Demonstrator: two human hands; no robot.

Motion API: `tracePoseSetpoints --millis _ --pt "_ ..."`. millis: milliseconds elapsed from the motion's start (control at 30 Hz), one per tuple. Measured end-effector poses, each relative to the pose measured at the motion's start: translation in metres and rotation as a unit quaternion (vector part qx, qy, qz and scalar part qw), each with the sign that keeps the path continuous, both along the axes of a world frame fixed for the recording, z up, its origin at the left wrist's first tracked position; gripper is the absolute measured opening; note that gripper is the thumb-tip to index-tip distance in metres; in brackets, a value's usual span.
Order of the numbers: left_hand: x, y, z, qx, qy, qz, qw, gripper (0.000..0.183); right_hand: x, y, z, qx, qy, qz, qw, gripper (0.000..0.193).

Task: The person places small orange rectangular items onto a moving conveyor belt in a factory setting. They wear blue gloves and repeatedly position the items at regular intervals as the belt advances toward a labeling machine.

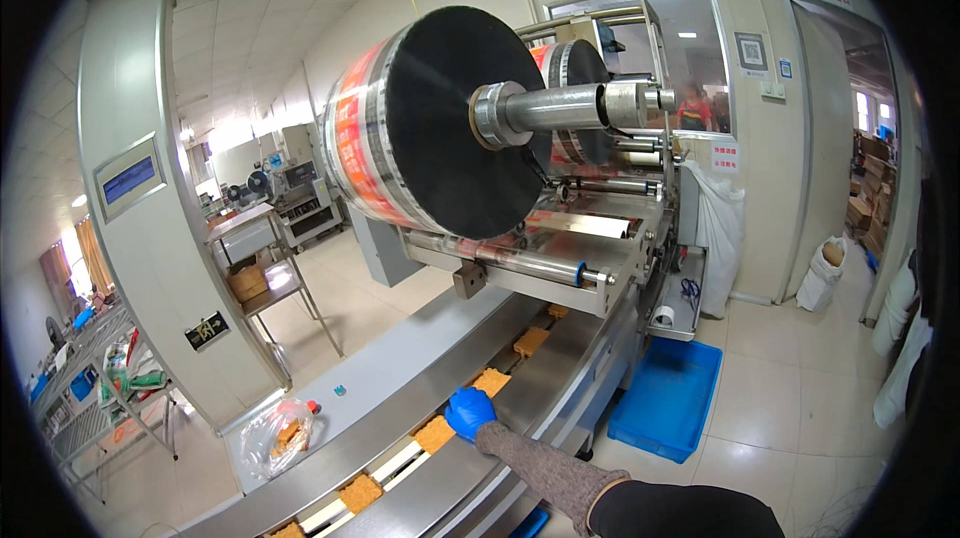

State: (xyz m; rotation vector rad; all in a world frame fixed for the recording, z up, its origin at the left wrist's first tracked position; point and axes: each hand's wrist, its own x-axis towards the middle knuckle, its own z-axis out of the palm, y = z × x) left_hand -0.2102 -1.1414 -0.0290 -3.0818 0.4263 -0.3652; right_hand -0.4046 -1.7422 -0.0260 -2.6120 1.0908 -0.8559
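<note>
The blue-gloved right hand, in a grey knitted sleeve, is over the steel conveyor, back up and fingers bent; the fingertips are hidden, so I cannot tell how far the grip is open or whether it has hold of anything. One golden-brown food block lies just to its near left, another block just to its far right, both in the conveyor's channel. On the left is a clear plastic bag; farther off, a printed film roll sits on a metal spindle; on the right, a blue plastic crate is on the floor
</note>
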Motion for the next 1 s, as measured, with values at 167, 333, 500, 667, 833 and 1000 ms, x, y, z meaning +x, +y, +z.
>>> tracePoseSetpoints --millis 167,333,500,667,833,1000 --pt "0.004 0.017 0.007 0.017 0.036 0.043 0.998 0.101 -0.006 0.006 -0.005 0.05 0.017 0.001 0.999 0.029" --pt "0.007 0.028 0.042 0.045 0.187 0.038 0.981 0.108 -0.009 -0.002 -0.005 0.059 -0.011 -0.02 0.998 0.033" --pt "-0.005 0.009 0.08 0.024 0.172 0.016 0.985 0.104 -0.005 0.008 0.012 -0.017 -0.051 -0.031 0.998 0.034" --pt "-0.024 -0.026 0.099 0.01 0.144 -0.028 0.989 0.101 -0.013 0.012 0.019 0.06 0.018 0.078 0.995 0.03" --pt "-0.042 -0.049 0.101 0.004 0.134 -0.058 0.989 0.097 -0.009 0.007 0.012 0.068 0.034 0.054 0.996 0.025" --pt "-0.054 -0.072 0.099 -0.004 0.128 -0.088 0.988 0.094 -0.005 -0.004 -0.015 0.12 0.013 0.026 0.992 0.031"
